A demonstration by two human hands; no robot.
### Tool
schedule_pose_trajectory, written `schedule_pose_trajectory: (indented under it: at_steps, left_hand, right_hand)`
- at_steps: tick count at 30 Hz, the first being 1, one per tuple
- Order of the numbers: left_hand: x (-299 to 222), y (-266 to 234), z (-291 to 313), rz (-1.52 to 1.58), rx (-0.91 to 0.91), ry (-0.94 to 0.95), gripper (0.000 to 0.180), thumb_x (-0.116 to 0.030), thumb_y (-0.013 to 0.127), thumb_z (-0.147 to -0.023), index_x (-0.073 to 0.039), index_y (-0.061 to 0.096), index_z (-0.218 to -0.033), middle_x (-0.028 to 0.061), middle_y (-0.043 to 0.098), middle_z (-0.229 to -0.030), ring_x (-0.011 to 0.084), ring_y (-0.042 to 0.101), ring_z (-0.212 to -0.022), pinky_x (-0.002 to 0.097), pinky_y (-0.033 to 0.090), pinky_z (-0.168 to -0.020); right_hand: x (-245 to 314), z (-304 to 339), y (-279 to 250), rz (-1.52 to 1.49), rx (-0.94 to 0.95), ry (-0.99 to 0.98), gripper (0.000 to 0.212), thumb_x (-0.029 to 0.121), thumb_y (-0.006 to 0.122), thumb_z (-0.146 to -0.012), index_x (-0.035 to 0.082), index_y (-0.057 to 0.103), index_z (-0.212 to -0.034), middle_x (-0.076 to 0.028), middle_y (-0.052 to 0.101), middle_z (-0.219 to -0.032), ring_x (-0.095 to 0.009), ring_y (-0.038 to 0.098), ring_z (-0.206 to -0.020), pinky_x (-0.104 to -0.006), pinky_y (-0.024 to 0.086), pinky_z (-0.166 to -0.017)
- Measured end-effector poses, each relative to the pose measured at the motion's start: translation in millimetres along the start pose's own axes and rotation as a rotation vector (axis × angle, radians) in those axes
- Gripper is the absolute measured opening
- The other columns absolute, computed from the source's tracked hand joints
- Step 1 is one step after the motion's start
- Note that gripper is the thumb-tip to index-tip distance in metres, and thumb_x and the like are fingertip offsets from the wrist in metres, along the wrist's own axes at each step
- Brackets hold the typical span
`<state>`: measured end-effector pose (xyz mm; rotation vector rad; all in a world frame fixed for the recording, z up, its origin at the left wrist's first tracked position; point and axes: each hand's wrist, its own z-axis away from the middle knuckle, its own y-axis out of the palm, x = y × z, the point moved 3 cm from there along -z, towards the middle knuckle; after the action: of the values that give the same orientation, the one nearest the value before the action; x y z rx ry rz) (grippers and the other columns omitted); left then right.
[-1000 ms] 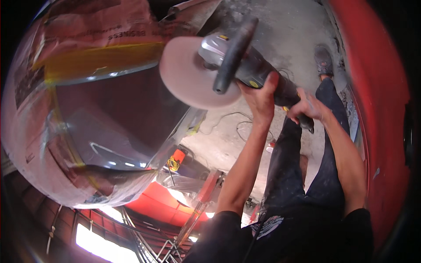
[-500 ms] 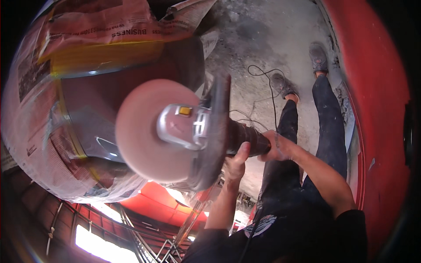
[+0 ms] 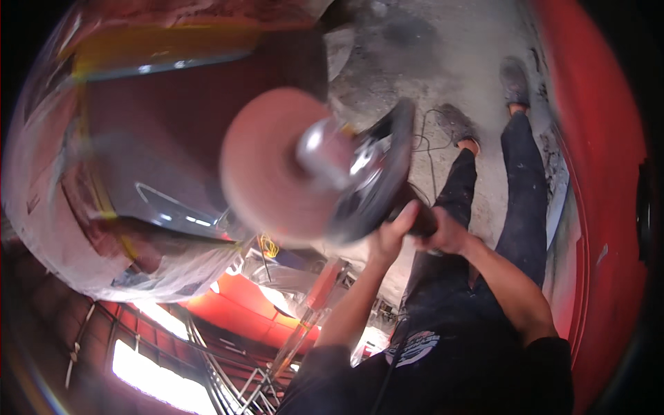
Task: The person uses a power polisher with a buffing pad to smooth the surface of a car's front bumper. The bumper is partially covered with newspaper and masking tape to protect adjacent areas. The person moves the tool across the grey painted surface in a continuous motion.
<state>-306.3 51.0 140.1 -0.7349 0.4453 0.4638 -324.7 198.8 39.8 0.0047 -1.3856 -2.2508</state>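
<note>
Centrally, we see a rotary polisher [image 3: 324,151] held aslant in both hands, its broad, round, pinkish pad [image 3: 257,166] toward the left and its black rear grip [image 3: 424,221] toward the right and near side. We note that the left hand [image 3: 389,236] is clasped about the black body, thumb uppermost, while the right hand [image 3: 446,234] is wrapped around the rear end, just beside it; the finger undersides are hidden. A black loop handle [image 3: 398,169] stands between the hands and the pad, untouched by either. The pad overlaps, in our line of sight, a dark, glossy vehicle panel [image 3: 155,131] at left; whether the two touch we cannot tell, the pad being blurred. Yellow masking tape [image 3: 166,45] and translucent sheeting [image 3: 45,207] border the panel. To the right curves a red body panel [image 3: 598,173]. Between them, on the grey floor [image 3: 470,41], we find two dark shoes [image 3: 514,81] and a thin black cord [image 3: 433,176].
</note>
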Motion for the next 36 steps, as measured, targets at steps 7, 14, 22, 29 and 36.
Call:
schedule_pose_trajectory:
  at_steps: [7, 14, 22, 29, 36]
  left_hand:
    - [-26, -23, 29, 0.004, 0.02, 0.093, 0.046, -0.031, 0.076, -0.089, 0.0, 0.062, -0.121, 0.0107, 0.063, -0.116, 0.0209, 0.058, -0.108, 0.0391, 0.046, -0.096]
    - [42, 37, -79, -0.039, -0.046, 0.131, 0.073, -0.024, 0.089, -0.075, 0.005, 0.053, -0.132, 0.0128, 0.062, -0.116, 0.0224, 0.06, -0.102, 0.0363, 0.049, -0.092]
    - [46, 36, -76, -0.133, -0.057, 0.1, 0.071, -0.018, 0.088, -0.074, 0.006, 0.052, -0.131, 0.0139, 0.062, -0.116, 0.023, 0.06, -0.099, 0.036, 0.05, -0.089]
    - [-19, -11, 20, -0.069, 0.07, 0.104, 0.038, -0.035, 0.076, -0.088, 0.0, 0.069, -0.103, 0.0064, 0.066, -0.095, 0.0193, 0.06, -0.088, 0.0355, 0.05, -0.08]
    - [19, 10, -39, -0.253, -0.079, 0.107, 0.06, -0.034, 0.084, -0.081, 0.004, 0.062, -0.122, 0.0129, 0.064, -0.117, 0.0257, 0.059, -0.106, 0.0378, 0.045, -0.098]
  right_hand:
    - [8, -14, 37, 0.079, 0.12, -0.057, 0.031, 0.015, 0.082, -0.071, -0.001, 0.068, -0.093, -0.003, 0.067, -0.079, -0.01, 0.059, -0.077, -0.0313, 0.049, -0.07]
    - [-42, -65, -29, -0.403, 0.045, 0.017, 0.028, 0.005, 0.076, -0.072, 0.002, 0.065, -0.098, -0.007, 0.065, -0.078, -0.016, 0.064, -0.066, -0.0359, 0.054, -0.065]
    - [-55, -59, -19, -0.513, 0.048, 0.108, 0.027, 0.005, 0.074, -0.072, 0.001, 0.064, -0.097, -0.009, 0.064, -0.075, -0.019, 0.063, -0.063, -0.0378, 0.054, -0.063]
    - [-40, -32, 41, -0.029, 0.248, -0.039, 0.043, 0.009, 0.078, -0.064, -0.002, 0.068, -0.105, -0.003, 0.07, -0.088, -0.013, 0.061, -0.083, -0.0309, 0.051, -0.075]
    - [-70, -78, 2, -0.258, 0.146, 0.017, 0.032, 0.007, 0.078, -0.064, 0.005, 0.068, -0.094, -0.002, 0.066, -0.079, -0.012, 0.061, -0.071, -0.0323, 0.051, -0.067]
